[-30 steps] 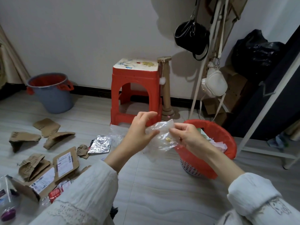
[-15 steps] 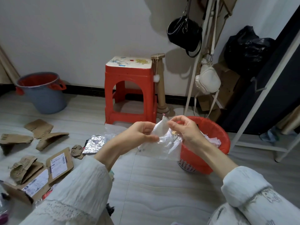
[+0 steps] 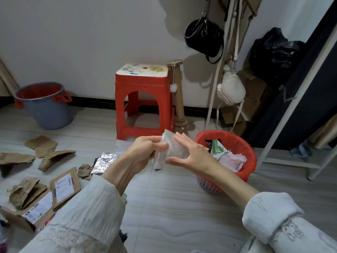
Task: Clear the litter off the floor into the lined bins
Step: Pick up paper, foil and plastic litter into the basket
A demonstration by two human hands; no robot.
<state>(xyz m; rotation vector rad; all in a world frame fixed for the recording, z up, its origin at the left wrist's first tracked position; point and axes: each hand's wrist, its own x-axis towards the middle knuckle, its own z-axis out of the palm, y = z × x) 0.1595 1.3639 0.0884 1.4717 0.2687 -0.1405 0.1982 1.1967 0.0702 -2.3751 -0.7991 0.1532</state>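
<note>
While left hand (image 3: 144,152) fingers pinch crinkled clear plastic bag (image 3: 170,150), right hand (image 3: 193,156) fingers spread flat.

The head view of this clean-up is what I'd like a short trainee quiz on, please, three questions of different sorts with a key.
1. True or false: the left hand grips the clear plastic bag.
2. Which bin stands nearest the hands? A) the red-lined basket B) the grey bin
3. Fill in: the foil scrap lies on the ____.

Key: 1 true; 2 A; 3 floor.
</note>
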